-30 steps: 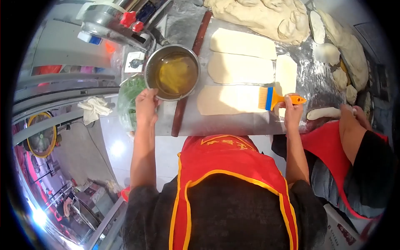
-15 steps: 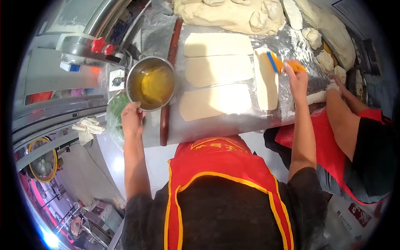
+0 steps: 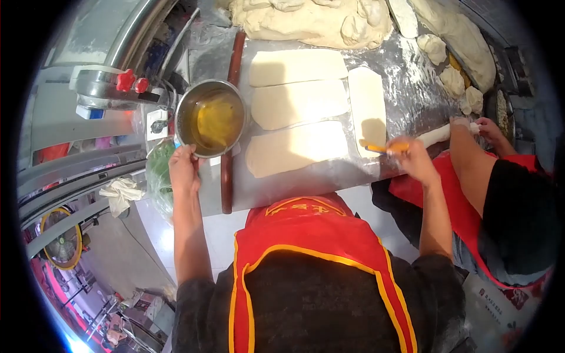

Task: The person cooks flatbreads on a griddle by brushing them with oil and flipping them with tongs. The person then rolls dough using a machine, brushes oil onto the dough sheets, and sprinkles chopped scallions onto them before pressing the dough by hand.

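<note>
My left hand (image 3: 183,167) is closed on the rim of a round metal bowl (image 3: 186,112), which holds yellow liquid (image 3: 216,120) that looks like oil. In my right hand (image 3: 416,162) is a pastry brush (image 3: 384,148) with an orange handle and a blue band. The brush is at the near end of an upright-lying dough strip (image 3: 366,94); whether its bristles touch the dough I cannot tell. Left of that strip, three flat dough sheets lie crosswise: a far one (image 3: 299,66), a middle one (image 3: 300,105) and a near one (image 3: 297,148).
A dark red wooden rod (image 3: 227,182) lies between bowl and sheets. Big dough masses (image 3: 312,23) fill the back of the metal table (image 3: 406,82). At the right, a co-worker's hands (image 3: 462,123) are on a dough roll (image 3: 434,135). A bagged green vegetable (image 3: 160,176) is at the left.
My right hand and the brush have moved toward me, from the upper part of the upright strip to its near end. My left hand still grips the bowl.
</note>
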`<action>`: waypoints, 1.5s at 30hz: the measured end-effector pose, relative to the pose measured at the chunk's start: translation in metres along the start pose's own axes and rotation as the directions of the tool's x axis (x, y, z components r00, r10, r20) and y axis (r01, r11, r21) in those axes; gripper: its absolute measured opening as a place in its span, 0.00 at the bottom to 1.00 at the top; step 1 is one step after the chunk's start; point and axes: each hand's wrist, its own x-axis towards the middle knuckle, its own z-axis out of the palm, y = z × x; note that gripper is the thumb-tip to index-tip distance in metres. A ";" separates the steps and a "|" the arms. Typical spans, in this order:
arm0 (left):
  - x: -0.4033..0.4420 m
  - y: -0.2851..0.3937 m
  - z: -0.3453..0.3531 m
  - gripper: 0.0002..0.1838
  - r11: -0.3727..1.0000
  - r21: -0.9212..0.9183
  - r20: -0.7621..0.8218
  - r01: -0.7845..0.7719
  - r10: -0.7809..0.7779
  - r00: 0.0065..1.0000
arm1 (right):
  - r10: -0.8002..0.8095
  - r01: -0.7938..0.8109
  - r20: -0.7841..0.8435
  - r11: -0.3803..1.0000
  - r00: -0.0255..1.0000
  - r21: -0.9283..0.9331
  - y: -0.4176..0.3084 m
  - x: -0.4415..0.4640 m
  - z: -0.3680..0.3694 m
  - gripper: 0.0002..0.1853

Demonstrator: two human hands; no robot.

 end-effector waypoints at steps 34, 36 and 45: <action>0.147 0.037 0.071 0.04 0.984 -0.174 -0.115 -0.023 0.003 0.993 | 0.115 0.121 -0.177 0.386 0.977 0.915 -0.202 0.247 0.106 0.20; 0.152 0.040 0.077 0.03 0.969 -0.249 -0.135 0.010 -0.045 0.990 | 0.130 0.099 -0.171 0.431 0.977 0.897 -0.186 0.240 0.104 0.18; 0.165 0.035 0.092 0.05 0.948 -0.319 -0.164 0.027 -0.083 0.983 | 0.171 0.059 -0.157 0.472 0.973 0.880 -0.162 0.224 0.101 0.16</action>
